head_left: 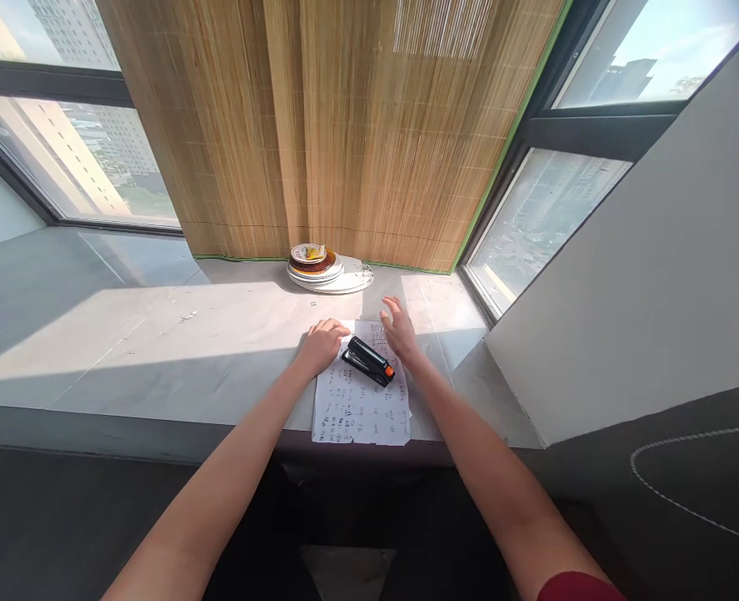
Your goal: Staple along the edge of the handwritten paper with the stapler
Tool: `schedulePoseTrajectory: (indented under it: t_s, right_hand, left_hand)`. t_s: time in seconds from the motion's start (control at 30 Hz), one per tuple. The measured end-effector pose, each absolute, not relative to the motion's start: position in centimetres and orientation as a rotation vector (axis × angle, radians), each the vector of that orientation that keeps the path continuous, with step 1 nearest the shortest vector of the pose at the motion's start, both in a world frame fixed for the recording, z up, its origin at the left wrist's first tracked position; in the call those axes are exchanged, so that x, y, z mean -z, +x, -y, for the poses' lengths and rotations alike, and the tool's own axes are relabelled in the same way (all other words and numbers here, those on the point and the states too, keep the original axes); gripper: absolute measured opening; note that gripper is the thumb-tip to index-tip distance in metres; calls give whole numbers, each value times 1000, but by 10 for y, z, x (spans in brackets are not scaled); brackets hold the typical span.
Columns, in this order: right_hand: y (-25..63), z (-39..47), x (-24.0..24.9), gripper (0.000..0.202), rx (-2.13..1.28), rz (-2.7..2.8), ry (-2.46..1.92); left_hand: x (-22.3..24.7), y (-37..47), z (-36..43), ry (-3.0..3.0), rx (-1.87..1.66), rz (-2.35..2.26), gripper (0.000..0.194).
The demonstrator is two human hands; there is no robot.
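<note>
Stapler (369,361) lies on paper (361,413) between the hands. Left hand (324,344), loosely curled, at paper's upper left edge; cannot tell whether it grips. Right hand (399,330), fingers parted, holds nothing.

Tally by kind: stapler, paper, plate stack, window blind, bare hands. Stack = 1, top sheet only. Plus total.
Stapler: 1
Paper, top sheet: 1
Plate stack: 1
Window blind: 1
Bare hands: 2 (left hand, right hand)
Total: 6
</note>
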State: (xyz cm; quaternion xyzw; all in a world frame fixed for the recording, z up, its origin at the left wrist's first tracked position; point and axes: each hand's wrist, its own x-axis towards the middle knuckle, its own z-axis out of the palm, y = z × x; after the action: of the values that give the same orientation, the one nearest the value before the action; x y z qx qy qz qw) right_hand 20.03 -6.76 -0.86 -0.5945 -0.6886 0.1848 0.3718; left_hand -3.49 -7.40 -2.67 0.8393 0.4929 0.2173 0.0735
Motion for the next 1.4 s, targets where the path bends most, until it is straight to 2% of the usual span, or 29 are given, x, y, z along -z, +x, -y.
schedulePoseTrajectory:
  t_s: [0.1, 0.23, 0.33, 0.43, 0.53, 0.67, 0.8, 1.23, 1.4]
  right_hand:
    - [203, 115, -1, 43, -674, 1935, -1208]
    - [195, 163, 6, 51, -556, 2022, -1176]
    - [201, 173, 15, 41, -535, 1891, -1190]
    - [234, 171, 21, 35, -483, 1738, -1210]
    - [282, 162, 25, 32, -351, 1576, -1295]
    - [319, 147, 32, 32, -259, 1533, -1404]
    - [319, 135, 34, 34, -257, 1595, -1401]
    - [320, 121, 31, 43, -231, 1769, -1361]
    - [318, 123, 30, 41, -233, 1807, -1363]
  left_hand:
    - [25, -32, 74, 2527, -639, -1494, 40]
    - [25, -29, 74, 2535, -633, -1491, 39]
    - [26, -30, 76, 2556, -573, -1511, 41]
    - [26, -31, 78, 2587, -506, -1547, 42]
    - [21, -25, 72, 2667, -491, -1483, 35]
    - [12, 1, 53, 2647, -590, -967, 24]
    - [11, 26, 40, 2491, -482, -619, 30]
    - [47, 33, 28, 2366, -419, -640, 38]
    - [65, 40, 31, 2315, -522, -774, 37]
